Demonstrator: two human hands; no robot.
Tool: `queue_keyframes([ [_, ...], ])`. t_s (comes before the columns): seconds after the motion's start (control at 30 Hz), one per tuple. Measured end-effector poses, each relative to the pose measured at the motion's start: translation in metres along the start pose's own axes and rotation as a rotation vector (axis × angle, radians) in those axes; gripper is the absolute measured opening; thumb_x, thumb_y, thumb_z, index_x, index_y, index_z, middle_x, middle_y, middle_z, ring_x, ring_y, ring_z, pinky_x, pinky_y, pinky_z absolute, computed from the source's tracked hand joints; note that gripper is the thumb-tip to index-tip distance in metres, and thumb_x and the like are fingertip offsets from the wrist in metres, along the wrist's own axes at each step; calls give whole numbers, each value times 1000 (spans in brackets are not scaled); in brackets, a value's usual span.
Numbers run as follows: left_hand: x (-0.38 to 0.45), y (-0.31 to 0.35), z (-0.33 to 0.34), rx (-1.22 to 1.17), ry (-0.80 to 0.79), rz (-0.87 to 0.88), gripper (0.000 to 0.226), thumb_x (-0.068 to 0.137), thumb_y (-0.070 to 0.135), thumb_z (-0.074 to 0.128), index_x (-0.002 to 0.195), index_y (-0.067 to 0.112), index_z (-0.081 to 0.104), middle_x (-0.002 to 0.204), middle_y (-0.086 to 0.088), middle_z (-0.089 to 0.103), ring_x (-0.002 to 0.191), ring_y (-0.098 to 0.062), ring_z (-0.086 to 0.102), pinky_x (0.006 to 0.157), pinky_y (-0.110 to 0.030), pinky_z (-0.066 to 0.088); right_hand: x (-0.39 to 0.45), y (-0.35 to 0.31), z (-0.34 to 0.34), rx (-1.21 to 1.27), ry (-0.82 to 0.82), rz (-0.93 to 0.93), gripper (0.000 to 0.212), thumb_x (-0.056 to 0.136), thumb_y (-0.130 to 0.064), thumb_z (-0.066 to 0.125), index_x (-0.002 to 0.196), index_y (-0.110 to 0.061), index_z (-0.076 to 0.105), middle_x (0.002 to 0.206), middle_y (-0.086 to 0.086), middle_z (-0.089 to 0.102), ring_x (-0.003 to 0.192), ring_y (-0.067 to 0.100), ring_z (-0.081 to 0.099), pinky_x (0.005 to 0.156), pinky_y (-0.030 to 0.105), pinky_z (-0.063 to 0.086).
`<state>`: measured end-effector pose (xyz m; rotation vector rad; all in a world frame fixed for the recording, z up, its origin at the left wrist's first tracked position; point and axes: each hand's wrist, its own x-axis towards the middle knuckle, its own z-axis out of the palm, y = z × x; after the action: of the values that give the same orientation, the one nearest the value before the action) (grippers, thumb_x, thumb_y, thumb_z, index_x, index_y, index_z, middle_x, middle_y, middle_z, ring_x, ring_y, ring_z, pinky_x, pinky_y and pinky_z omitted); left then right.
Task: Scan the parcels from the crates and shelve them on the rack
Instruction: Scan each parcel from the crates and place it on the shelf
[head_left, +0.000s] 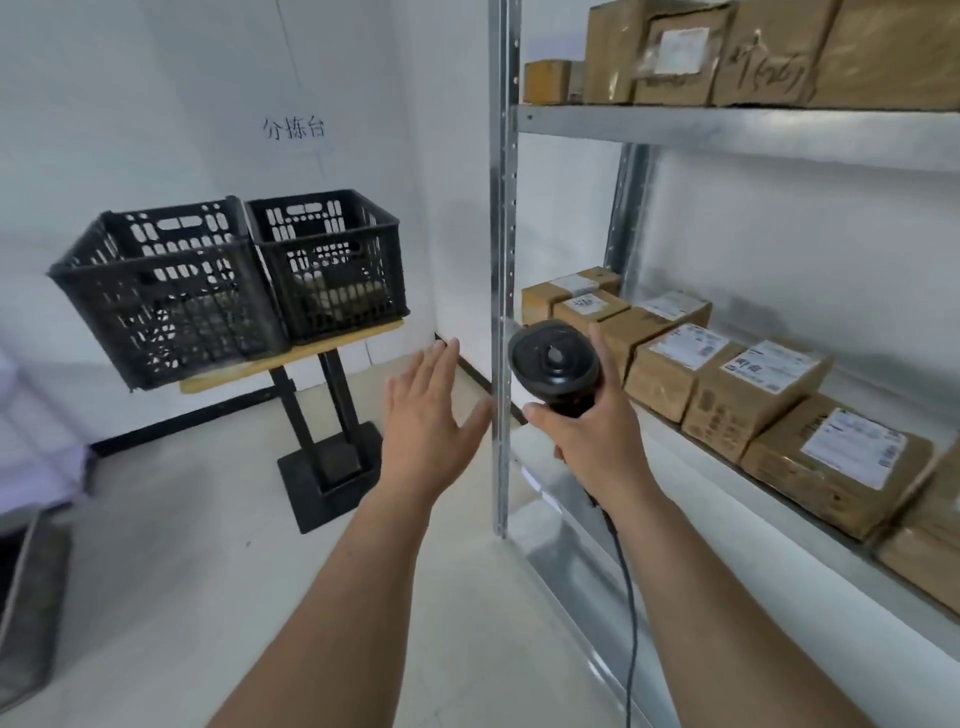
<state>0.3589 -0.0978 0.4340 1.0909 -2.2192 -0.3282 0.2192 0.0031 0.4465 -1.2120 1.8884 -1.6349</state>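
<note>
My right hand (592, 431) grips the handle of a black corded barcode scanner (555, 361), held up in front of the rack's left post. My left hand (428, 415) is stretched forward with straight spread fingers and holds nothing. Two black plastic crates stand side by side on a small wooden table at the left, the left crate (166, 291) and the right crate (332, 260); pale parcels show through the right one's slats. The metal rack (727, 137) at the right carries several brown cardboard parcels (727, 387) with white labels on its middle shelf, and more on the upper shelf.
The crate table (374, 332) stands on a black pedestal with a square base (332, 475) on the pale floor. The rack's front left post (501, 260) rises just between my hands. White walls close the corner behind. A grey object sits at the lower left edge.
</note>
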Motion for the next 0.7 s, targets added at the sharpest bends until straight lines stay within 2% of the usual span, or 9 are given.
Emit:
queue_keyframes([
  [0.07, 8, -21, -6, -5, 4, -37, 72, 95, 48, 50, 154, 23, 16, 160, 3, 19, 149, -17, 6, 121, -45, 7, 12, -3, 24, -6, -38, -9, 100, 81, -14, 77, 153, -44, 15, 134, -18, 52, 127, 14, 52, 103, 44, 49],
  [0.1, 12, -31, -8, -13, 10, -56, 73, 95, 47, 50, 154, 23, 15, 160, 3, 19, 149, -17, 5, 121, -45, 8, 19, -4, 35, -8, -53, -17, 100, 81, -14, 78, 154, -42, 15, 141, -14, 51, 131, 17, 50, 105, 48, 47],
  [0.2, 27, -58, -13, 12, 34, -92, 73, 95, 49, 48, 154, 23, 15, 160, 4, 19, 149, -16, 4, 121, -45, 8, 42, -3, 66, 8, -91, -23, 99, 81, -15, 78, 155, -40, 17, 144, -13, 49, 134, 13, 46, 111, 32, 37],
  [0.23, 33, -68, -14, 31, 37, -100, 73, 95, 49, 48, 154, 23, 15, 160, 5, 19, 149, -15, 4, 121, -44, 6, 50, -3, 77, 11, -104, -18, 99, 80, -18, 78, 154, -43, 17, 143, -15, 50, 133, 14, 48, 111, 32, 37],
  [0.3, 46, -88, -16, 57, 43, -124, 72, 95, 49, 48, 154, 22, 15, 160, 5, 19, 149, -16, 4, 121, -42, 2, 68, -3, 101, 13, -120, -11, 101, 71, -30, 78, 149, -54, 17, 141, -18, 52, 127, 18, 55, 107, 48, 45],
  [0.37, 64, -109, -18, 76, 60, -143, 72, 95, 48, 48, 154, 23, 15, 160, 4, 20, 149, -16, 5, 121, -41, 1, 89, -4, 124, 30, -133, -14, 101, 64, -39, 74, 143, -61, 16, 136, -19, 56, 119, 22, 61, 96, 57, 51],
  [0.53, 127, -157, -18, 123, 115, -161, 72, 94, 49, 48, 154, 24, 17, 160, 5, 21, 149, -16, 7, 121, -44, 5, 157, -4, 174, 72, -175, -57, 103, 70, -29, 78, 151, -50, 17, 131, -21, 56, 118, 29, 60, 97, 59, 50],
  [0.63, 175, -179, -18, 162, 114, -165, 71, 95, 49, 48, 154, 24, 17, 160, 5, 21, 149, -16, 6, 121, -42, 1, 209, -3, 198, 84, -207, -64, 103, 73, -28, 79, 151, -51, 16, 124, -32, 53, 118, 26, 60, 97, 58, 50],
  [0.7, 211, -193, -19, 186, 125, -159, 71, 95, 48, 49, 154, 23, 18, 160, 5, 21, 149, -16, 7, 121, -42, 1, 247, -2, 213, 96, -221, -72, 102, 77, -24, 79, 151, -50, 14, 129, -27, 54, 112, 24, 62, 96, 57, 51],
])
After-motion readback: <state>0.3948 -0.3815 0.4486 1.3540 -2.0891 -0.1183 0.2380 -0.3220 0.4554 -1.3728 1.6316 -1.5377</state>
